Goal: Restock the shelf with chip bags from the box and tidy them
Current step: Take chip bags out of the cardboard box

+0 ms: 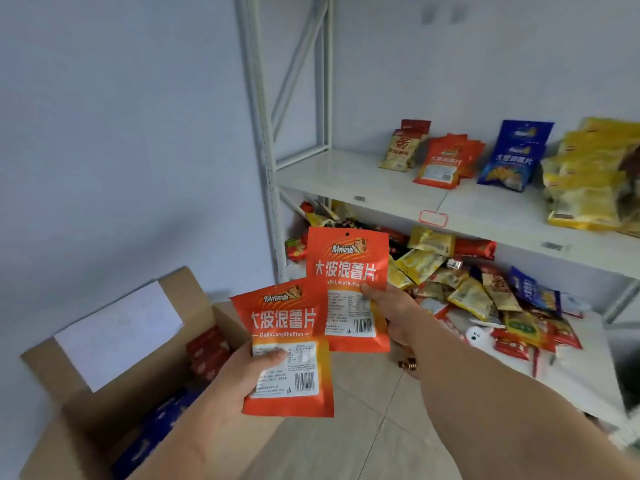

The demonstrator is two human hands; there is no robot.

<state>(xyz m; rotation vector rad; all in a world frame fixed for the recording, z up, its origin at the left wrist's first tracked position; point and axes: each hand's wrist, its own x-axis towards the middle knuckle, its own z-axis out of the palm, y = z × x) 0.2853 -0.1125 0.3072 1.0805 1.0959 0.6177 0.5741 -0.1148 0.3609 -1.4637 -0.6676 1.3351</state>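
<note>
- Hands first: your left hand (239, 375) grips an orange chip bag (289, 344), thumb curled across its white label, at about 6 o'clock in your view.
- Your right hand (391, 317) pinches a second orange bag (348, 289) at its right edge, just up toward 1 o'clock of the first; the first overlaps its lower left corner.
- The open cardboard box (114, 386) sits at 8 o'clock, red and blue packs showing inside.
- On the white shelf (346, 178) at 2 o'clock, rows of bags stand upright: beige, orange stack (445, 161), blue, yellow.
- The lower shelf at 3 o'clock holds a loose jumbled heap (485, 292) of mixed packs.
</note>
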